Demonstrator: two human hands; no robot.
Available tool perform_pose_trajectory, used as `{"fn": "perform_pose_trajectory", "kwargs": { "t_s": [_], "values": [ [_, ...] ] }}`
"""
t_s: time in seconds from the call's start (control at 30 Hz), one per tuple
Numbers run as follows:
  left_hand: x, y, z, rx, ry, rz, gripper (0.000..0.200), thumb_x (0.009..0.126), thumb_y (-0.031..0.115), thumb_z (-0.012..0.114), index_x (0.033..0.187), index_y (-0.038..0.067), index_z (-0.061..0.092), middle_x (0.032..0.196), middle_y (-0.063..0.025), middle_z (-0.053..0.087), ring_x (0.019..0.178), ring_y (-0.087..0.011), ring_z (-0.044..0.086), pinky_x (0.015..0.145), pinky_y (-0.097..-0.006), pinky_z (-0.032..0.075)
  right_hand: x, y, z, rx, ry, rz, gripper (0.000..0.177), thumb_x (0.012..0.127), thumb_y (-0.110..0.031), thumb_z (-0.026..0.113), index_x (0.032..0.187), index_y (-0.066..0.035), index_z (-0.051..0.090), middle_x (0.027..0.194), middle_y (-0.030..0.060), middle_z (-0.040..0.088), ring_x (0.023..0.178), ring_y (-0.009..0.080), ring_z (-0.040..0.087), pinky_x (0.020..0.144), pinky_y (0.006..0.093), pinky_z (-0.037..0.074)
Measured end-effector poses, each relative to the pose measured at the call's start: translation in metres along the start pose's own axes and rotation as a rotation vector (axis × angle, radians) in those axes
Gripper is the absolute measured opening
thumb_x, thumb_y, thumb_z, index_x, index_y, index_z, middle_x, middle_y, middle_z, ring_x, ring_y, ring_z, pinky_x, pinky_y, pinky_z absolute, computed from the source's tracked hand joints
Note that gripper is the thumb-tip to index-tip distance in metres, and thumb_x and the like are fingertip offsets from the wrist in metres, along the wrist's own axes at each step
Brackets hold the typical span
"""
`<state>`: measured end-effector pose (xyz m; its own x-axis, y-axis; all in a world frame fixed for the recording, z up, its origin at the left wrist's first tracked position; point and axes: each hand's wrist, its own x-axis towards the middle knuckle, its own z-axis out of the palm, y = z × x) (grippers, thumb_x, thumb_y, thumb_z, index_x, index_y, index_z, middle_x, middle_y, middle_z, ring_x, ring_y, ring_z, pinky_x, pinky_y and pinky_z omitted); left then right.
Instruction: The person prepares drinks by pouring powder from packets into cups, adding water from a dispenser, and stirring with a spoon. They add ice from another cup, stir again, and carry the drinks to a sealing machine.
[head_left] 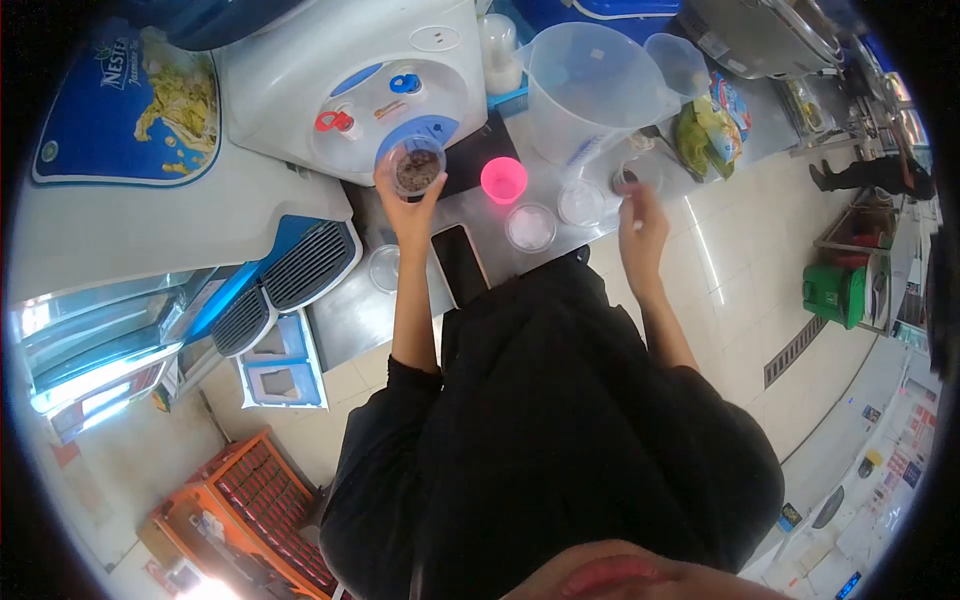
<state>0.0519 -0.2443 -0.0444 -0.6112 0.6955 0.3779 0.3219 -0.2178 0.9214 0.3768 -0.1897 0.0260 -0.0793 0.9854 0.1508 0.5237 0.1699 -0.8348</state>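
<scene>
My left hand (408,208) is wrapped round a clear plastic cup (416,168) with brown crumbly contents, in front of the white dispenser (270,100) with a red and a blue tap. Over at the right, my right hand (643,222) has its fingers drawn together beside a clear container (640,178) with something dark in it; what the fingers hold, if anything, is too small to make out. Between my hands are a pink cup (504,180) and two small clear cups (530,228) with whitish contents. A phone (460,265) lies by my left forearm.
Behind the cups stands a large translucent pitcher (590,85), with green and blue packets (712,130) to its right. A clear lid or cup (385,268) lies left of my left forearm. Far right, a person in dark clothes (880,178) stands beyond a green bin (834,293).
</scene>
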Motion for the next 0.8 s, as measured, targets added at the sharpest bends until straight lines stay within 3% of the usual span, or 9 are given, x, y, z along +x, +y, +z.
{"fn": "perform_pose_trajectory", "kwargs": {
  "t_s": [0.07, 0.13, 0.17, 0.27, 0.37, 0.47, 0.6, 0.7, 0.8],
  "values": [
    [-0.009, 0.008, -0.006, 0.013, 0.013, 0.026, 0.083, 0.07, 0.007, 0.087, 0.139, 0.001, 0.041, 0.136, -0.0151, 0.049, 0.127, -0.0257, 0.05, 0.109, -0.0387, 0.04, -0.022, 0.047, 0.013, -0.137, -0.159, 0.157, 0.031, 0.085, -0.003, 0.064, 0.116, 0.0, 0.06, 0.095, 0.0103, 0.067, 0.089, 0.0209, 0.065, 0.072, 0.029, 0.052],
    [-0.016, 0.016, -0.01, -0.071, 0.043, -0.017, 0.085, 0.069, 0.006, 0.088, 0.139, 0.001, 0.041, 0.137, -0.0149, 0.049, 0.126, -0.0252, 0.051, 0.109, -0.0386, 0.04, -0.042, 0.119, 0.041, 0.108, -0.133, 0.206, 0.051, 0.081, -0.006, 0.069, 0.129, -0.004, 0.052, 0.105, 0.0143, 0.064, 0.099, 0.0246, 0.064, 0.076, 0.0324, 0.054],
    [-0.017, 0.021, -0.009, -0.098, 0.045, 0.01, 0.085, 0.068, 0.005, 0.087, 0.139, 0.002, 0.041, 0.137, -0.0145, 0.05, 0.126, -0.025, 0.051, 0.109, -0.039, 0.041, -0.04, 0.134, 0.051, 0.068, -0.161, 0.188, 0.071, 0.076, -0.008, 0.075, 0.139, -0.005, 0.043, 0.124, 0.0178, 0.057, 0.118, 0.0294, 0.057, 0.092, 0.0389, 0.052],
    [-0.02, 0.04, -0.01, 0.002, -0.065, 0.042, 0.085, 0.069, 0.004, 0.087, 0.14, 0.002, 0.04, 0.138, -0.0142, 0.05, 0.128, -0.0249, 0.05, 0.109, -0.0393, 0.041, -0.033, 0.148, 0.08, 0.343, -0.118, -0.003, 0.08, 0.072, -0.009, 0.08, 0.142, -0.003, 0.041, 0.136, 0.0174, 0.049, 0.13, 0.0305, 0.047, 0.106, 0.0428, 0.042],
    [-0.023, 0.047, -0.009, -0.01, -0.101, 0.045, 0.089, 0.067, 0.004, 0.087, 0.141, 0.002, 0.038, 0.138, -0.0144, 0.05, 0.128, -0.0256, 0.05, 0.11, -0.0393, 0.04, -0.022, 0.132, 0.095, 0.579, -0.184, -0.012, 0.087, 0.067, -0.012, 0.084, 0.141, -0.001, 0.04, 0.138, 0.0157, 0.046, 0.134, 0.0302, 0.043, 0.112, 0.0425, 0.034],
    [-0.026, 0.056, -0.004, -0.048, -0.16, 0.029, 0.09, 0.066, 0.004, 0.088, 0.141, 0.002, 0.037, 0.138, -0.0146, 0.05, 0.128, -0.0262, 0.051, 0.11, -0.0395, 0.04, -0.011, 0.156, 0.101, 0.42, -0.241, -0.023, 0.089, 0.069, -0.015, 0.086, 0.143, -0.003, 0.039, 0.141, 0.0134, 0.044, 0.133, 0.027, 0.043, 0.111, 0.0396, 0.036],
    [-0.036, 0.073, 0.004, -0.138, -0.21, -0.016, 0.091, 0.065, 0.006, 0.089, 0.14, 0.002, 0.038, 0.138, -0.0146, 0.05, 0.128, -0.0261, 0.05, 0.111, -0.0397, 0.039, -0.013, 0.126, 0.073, 0.234, -0.153, -0.107, 0.087, 0.067, -0.013, 0.087, 0.141, -0.004, 0.042, 0.141, 0.0119, 0.045, 0.133, 0.0262, 0.043, 0.111, 0.0391, 0.036],
    [-0.047, 0.076, 0.017, -0.185, -0.289, -0.016, 0.092, 0.064, 0.008, 0.09, 0.14, 0.002, 0.038, 0.138, -0.0141, 0.05, 0.129, -0.0256, 0.05, 0.11, -0.0394, 0.039, -0.012, 0.061, 0.036, 0.497, -0.116, -0.011, 0.082, 0.067, -0.012, 0.084, 0.139, -0.003, 0.044, 0.14, 0.0118, 0.046, 0.133, 0.0256, 0.044, 0.11, 0.0393, 0.036],
    [-0.058, 0.091, 0.036, -0.228, -0.331, -0.051, 0.094, 0.064, 0.009, 0.091, 0.141, 0.002, 0.038, 0.136, -0.0135, 0.051, 0.128, -0.0257, 0.05, 0.109, -0.0393, 0.04, 0.006, -0.013, -0.008, 0.389, -0.131, -0.221, 0.078, 0.068, -0.011, 0.082, 0.136, -0.002, 0.046, 0.136, 0.0125, 0.05, 0.133, 0.026, 0.044, 0.111, 0.0397, 0.036]
  ]
}}
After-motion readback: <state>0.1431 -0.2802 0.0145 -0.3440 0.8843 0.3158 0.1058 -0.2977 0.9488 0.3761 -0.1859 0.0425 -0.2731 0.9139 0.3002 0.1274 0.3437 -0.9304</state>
